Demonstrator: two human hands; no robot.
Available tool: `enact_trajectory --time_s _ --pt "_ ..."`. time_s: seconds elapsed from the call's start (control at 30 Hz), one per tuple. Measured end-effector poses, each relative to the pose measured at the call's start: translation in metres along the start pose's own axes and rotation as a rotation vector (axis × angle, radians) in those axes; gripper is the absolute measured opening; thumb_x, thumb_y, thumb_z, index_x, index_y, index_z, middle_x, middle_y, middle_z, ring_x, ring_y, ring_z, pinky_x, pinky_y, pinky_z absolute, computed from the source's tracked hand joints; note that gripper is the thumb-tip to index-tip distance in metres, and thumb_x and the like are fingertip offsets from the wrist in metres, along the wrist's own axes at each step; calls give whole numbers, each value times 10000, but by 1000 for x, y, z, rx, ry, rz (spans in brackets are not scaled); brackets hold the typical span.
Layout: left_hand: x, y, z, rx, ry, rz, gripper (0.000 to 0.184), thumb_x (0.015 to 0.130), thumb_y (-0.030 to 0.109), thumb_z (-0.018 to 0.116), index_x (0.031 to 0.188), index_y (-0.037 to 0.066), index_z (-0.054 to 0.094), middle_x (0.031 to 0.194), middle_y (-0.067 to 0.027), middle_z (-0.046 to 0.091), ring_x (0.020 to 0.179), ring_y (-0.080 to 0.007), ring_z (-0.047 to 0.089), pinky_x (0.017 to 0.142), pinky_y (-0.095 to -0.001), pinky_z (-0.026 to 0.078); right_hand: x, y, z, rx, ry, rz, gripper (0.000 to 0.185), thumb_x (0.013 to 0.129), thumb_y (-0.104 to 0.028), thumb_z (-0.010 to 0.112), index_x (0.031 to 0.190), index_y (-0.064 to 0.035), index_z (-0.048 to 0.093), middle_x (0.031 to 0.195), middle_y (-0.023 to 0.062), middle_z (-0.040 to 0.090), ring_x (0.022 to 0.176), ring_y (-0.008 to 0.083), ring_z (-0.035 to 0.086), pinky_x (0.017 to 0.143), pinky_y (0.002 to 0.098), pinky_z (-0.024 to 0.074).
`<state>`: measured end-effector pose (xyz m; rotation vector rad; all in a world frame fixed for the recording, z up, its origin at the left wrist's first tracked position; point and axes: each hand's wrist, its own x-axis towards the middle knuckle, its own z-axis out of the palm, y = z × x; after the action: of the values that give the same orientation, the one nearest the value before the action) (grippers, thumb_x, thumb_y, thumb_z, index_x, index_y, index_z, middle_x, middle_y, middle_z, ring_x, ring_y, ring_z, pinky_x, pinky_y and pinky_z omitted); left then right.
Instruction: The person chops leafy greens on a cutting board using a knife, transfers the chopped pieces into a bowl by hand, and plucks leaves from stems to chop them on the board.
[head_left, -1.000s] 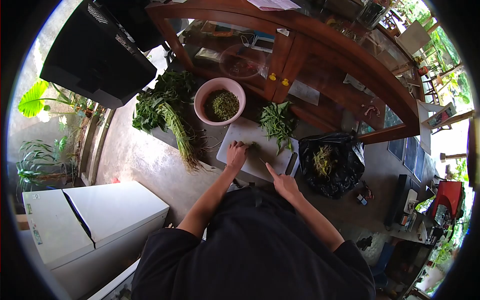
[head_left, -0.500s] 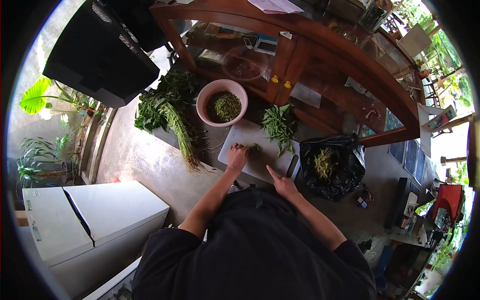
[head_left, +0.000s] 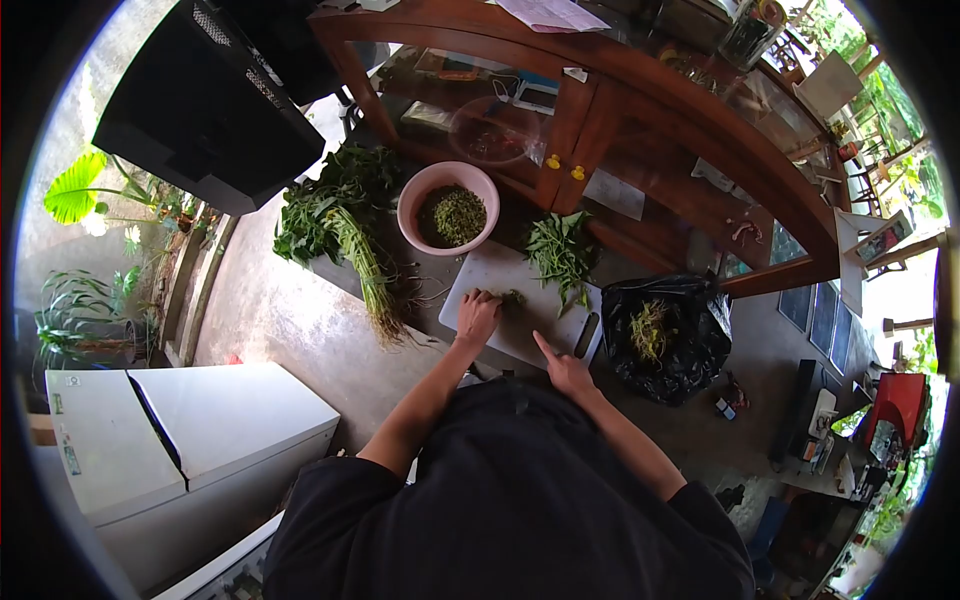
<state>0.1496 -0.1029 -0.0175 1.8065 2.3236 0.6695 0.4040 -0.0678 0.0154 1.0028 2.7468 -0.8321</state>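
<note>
My left hand (head_left: 480, 315) rests on the white cutting board (head_left: 490, 268), fingers curled down over a small bunch of green stems (head_left: 513, 298). At the board's near edge, my right hand (head_left: 568, 370) is closed with its index finger stretched forward. It grips what looks like a knife, whose handle is hidden in the palm and whose dark blade barely shows. A pile of leafy greens (head_left: 560, 250) lies across the board's far right part. Beyond the board on the left stands a pink bowl (head_left: 406, 215) holding chopped greens (head_left: 458, 215).
Left of the bowl lies a large bundle of long-stemmed greens (head_left: 355, 250). A black plastic bag (head_left: 690, 345) with pale root trimmings (head_left: 650, 330) sits right of the board. Behind stands a wooden glass-door cabinet (head_left: 575, 120); a white refrigerator (head_left: 235, 410) is at lower left.
The view has shifted slightly, so the scene sits a little lower and to the right. Both hands keep nearly the same places on the board.
</note>
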Motion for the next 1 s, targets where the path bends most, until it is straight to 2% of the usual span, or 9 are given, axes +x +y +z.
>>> enact_trajectory --time_s 0.23,0.37,0.47,0.63,0.87,1.0 --pt "1 2 2 34 -46 10 174 791 157 654 941 125 736 983 -42 682 999 -244 575 847 -383 434 -7 0 -9 20 6 23 836 884 -95 523 1555 -306 72 667 251 632 671 458 640 637 578 496" --pt "0 5 4 -9 -14 -30 183 784 143 654 947 121 735 1004 -44 685 1012 -255 575 853 -392 434 -4 -9 -20 -8 2 60 840 881 -95 532 1557 -314 85 721 252 653 666 443 650 638 564 517" --pt "3 3 7 -18 -15 -39 199 776 134 664 960 116 736 1004 -50 687 1024 -267 573 855 -402 437 -3 -13 -26 18 -23 49 803 908 -131 506 1557 -294 63 728 269 649 673 452 641 645 575 497" --pt "5 3 6 -59 -26 -91 218 767 131 674 972 120 748 995 -44 687 1028 -272 570 857 -403 439 -5 -17 -37 -5 -101 47 799 896 -124 522 1559 -250 95 714 244 653 654 432 642 621 543 507" --pt "7 4 5 -21 -46 -83 211 753 169 689 951 143 760 969 -29 683 1009 -262 567 863 -391 441 -8 -18 -44 -62 -80 14 818 877 -98 536 1559 -241 106 701 224 654 641 415 647 609 537 511" --pt "5 1 10 -39 -32 -63 166 783 175 665 922 149 752 958 -29 670 1026 -257 559 855 -397 435 -5 -15 -30 -96 -67 37 853 869 -86 537 1557 -294 76 720 236 658 658 435 649 624 553 516"
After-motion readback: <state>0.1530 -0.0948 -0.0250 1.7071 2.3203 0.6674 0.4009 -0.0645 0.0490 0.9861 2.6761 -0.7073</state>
